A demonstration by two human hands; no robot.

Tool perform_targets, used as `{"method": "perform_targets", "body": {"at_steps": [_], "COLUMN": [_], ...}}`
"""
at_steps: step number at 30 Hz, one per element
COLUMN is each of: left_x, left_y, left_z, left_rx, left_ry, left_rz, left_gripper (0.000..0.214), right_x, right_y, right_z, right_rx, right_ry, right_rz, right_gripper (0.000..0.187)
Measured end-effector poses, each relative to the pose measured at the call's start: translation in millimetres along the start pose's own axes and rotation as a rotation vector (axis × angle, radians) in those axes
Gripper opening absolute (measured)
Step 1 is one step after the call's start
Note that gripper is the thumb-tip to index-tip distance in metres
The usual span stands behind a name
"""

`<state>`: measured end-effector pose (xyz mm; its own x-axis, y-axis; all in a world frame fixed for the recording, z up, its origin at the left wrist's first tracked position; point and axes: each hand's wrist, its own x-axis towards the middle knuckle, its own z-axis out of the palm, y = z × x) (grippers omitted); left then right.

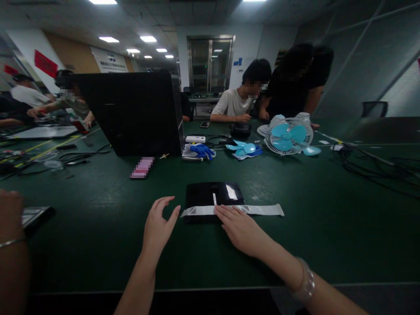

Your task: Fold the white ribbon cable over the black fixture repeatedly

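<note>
A flat, glossy black rectangular item [200,191], perhaps a packet or a panel, lies on the green table in front of me. Across its near part runs a long, flat whitish strip [265,210], whose right end reaches past the black item onto the table. My right hand [241,227] rests flat on the strip and the item, fingers stretched out and palm down. Just left of the item is my left hand [159,221], thumb and fingers apart with nothing between them, close to the strip's left end.
A black computer case [131,113] stands beyond, with a phone [142,167] before it. Blue gloves [202,151], a fan [288,135], loose blue fan blades [241,148] and black cables [370,162] lie farther back. Another person's arm [11,245] is at left; others sit across.
</note>
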<state>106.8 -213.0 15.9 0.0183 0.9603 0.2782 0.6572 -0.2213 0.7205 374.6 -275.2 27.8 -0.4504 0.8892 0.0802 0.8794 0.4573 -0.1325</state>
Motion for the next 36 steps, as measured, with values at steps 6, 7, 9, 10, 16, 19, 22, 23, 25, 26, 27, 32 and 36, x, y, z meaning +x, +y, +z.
{"method": "perform_targets", "body": {"at_steps": [6,7,9,10,16,19,22,23,25,26,27,32,36], "left_x": [0,-1,-2,-2,-2,-1,0,1,0,0,0,0,1], "left_y": [0,1,3,3,-1,-5,-8,-8,-7,-6,-5,-3,-5], "left_z": [-2.6,-3.2,-3.5,-3.4,-2.3,-2.6,-3.3,-3.8,-4.9,-5.6,-6.4,-9.1,-8.9], "left_rx": [0.001,0.003,0.011,0.016,0.038,0.04,0.045,0.047,0.051,0.056,0.061,0.074,0.067], "left_ry": [-0.012,-0.019,-0.033,-0.035,-0.038,-0.033,-0.023,-0.023,-0.037,-0.048,-0.057,-0.09,-0.079], "left_rz": [-0.022,-0.027,-0.036,-0.039,-0.027,-0.021,-0.012,-0.013,-0.028,-0.04,-0.051,-0.064,-0.047], "left_gripper": [0.044,0.044,0.045,0.045,0.046,0.047,0.046,0.046,0.047,0.047,0.047,0.047,0.047], "right_x": [3,5,11,15,37,39,36,34,28,23,18,-18,-52], "right_y": [19,21,21,20,16,17,21,24,32,37,43,89,133], "right_z": [-12,-13,-13,-13,-14,-15,-12,-11,-10,-10,-10,-12,-13], "right_rx": [0.044,0.04,0.037,0.037,0.039,0.04,0.021,0.008,-0.022,-0.036,-0.048,-0.097,-0.109], "right_ry": [0.032,0.028,-0.013,-0.039,-0.214,-0.244,-0.226,-0.213,-0.19,-0.188,-0.192,-0.2,-0.199], "right_rz": [0.062,0.063,0.042,0.036,0.143,0.164,0.186,0.204,0.257,0.286,0.318,0.497,0.634], "right_gripper": [0.053,0.053,0.054,0.058,0.072,0.072,0.076,0.077,0.079,0.079,0.079,0.08,0.084]}}
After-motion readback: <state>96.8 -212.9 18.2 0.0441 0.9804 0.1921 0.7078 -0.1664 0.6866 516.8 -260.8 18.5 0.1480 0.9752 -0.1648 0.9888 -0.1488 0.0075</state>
